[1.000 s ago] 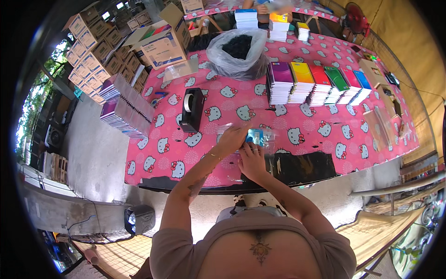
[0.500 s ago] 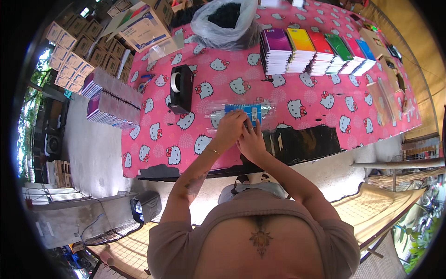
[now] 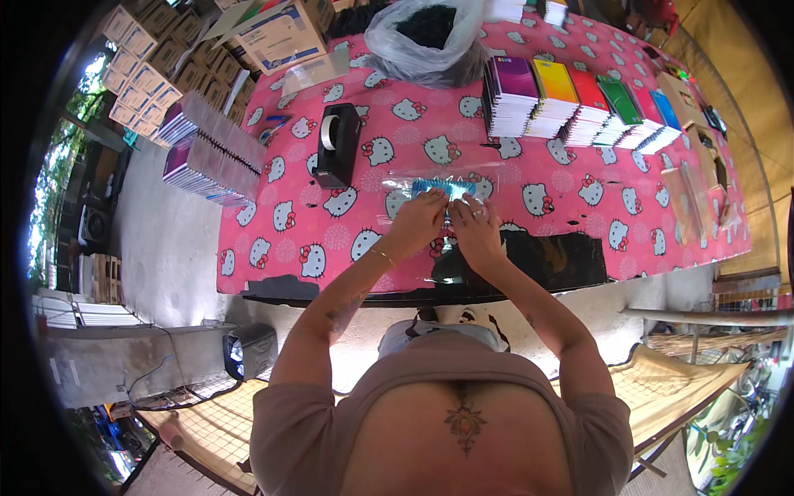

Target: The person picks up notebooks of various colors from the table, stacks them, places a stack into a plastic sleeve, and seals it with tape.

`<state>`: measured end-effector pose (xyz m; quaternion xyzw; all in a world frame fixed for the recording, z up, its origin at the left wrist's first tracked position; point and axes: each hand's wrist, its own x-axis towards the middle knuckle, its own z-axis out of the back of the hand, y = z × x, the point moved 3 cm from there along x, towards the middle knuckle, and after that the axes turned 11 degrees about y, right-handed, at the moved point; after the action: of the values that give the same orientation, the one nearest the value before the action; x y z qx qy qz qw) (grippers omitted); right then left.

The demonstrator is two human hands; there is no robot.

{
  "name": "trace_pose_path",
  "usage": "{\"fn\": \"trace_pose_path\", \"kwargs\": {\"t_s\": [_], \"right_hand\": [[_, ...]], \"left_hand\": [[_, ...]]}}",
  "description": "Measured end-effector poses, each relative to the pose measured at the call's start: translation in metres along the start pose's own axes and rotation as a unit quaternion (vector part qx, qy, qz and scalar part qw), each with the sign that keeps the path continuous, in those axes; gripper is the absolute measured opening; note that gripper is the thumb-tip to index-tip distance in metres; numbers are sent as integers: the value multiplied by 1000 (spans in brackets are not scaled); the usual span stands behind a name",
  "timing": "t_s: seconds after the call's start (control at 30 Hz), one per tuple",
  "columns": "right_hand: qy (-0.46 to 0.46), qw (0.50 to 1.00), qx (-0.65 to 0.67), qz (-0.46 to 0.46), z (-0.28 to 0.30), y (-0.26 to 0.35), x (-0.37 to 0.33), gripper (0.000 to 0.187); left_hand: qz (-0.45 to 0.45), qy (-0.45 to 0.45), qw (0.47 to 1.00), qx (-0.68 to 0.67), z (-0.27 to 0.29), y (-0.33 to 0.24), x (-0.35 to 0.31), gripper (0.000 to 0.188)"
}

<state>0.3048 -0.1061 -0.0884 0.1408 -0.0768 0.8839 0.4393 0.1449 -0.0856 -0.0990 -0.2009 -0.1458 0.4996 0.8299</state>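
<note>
A small blue notebook [image 3: 445, 185] lies flat on the table under a shiny clear plastic sheet [image 3: 490, 175], which spreads past its sides. My left hand [image 3: 423, 217] is closed with fingertips pressed together at the notebook's near left part. Beside it, my right hand [image 3: 478, 223] has bent fingers gripping the near right part. Both hands hide the notebook's near edge, so I cannot see exactly how the plastic is held. Beyond my left hand stands a black tape dispenser [image 3: 337, 157] with a roll in it.
Several stacks of coloured spiral notebooks [image 3: 556, 83] stand at the far right. Plastic-covered notebook stacks [image 3: 211, 169] sit by the left edge, near cardboard boxes [image 3: 285, 37]. A plastic bag [image 3: 382, 51] with dark contents is at the back. A pink patterned cloth [image 3: 397, 157] covers the table; black shows through near me.
My hands have moved apart; the right one shifted right along the notebook's near side. More glare shows on the plastic. The whole view has shifted slightly.
</note>
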Motion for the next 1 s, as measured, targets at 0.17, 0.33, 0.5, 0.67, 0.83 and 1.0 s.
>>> {"fn": "trace_pose_path", "kwargs": {"t_s": [0.17, 0.33, 0.5, 0.67, 0.83, 1.0], "right_hand": [[15, 997, -64, 26, -6, -3, -2, 35], [70, 994, -72, 52, -2, -1, 5, 34], [66, 990, -65, 104, -1, -2, 8, 31], [58, 994, -42, 85, -5, -12, 1, 27], [14, 995, -15, 101, -2, -4, 7, 23], [-2, 994, 10, 108, -4, -15, 2, 18]], "left_hand": [[53, 3, 987, 153, 1, -3, -37, 53], [151, -261, 945, 124, 57, 100, -76, 38], [341, -242, 828, -375, 125, 210, -89, 27], [210, -287, 729, -584, 112, 183, -73, 20], [197, -275, 655, -676, 64, 200, -121, 7], [375, -199, 903, -61, 122, 190, -106, 11]]}}
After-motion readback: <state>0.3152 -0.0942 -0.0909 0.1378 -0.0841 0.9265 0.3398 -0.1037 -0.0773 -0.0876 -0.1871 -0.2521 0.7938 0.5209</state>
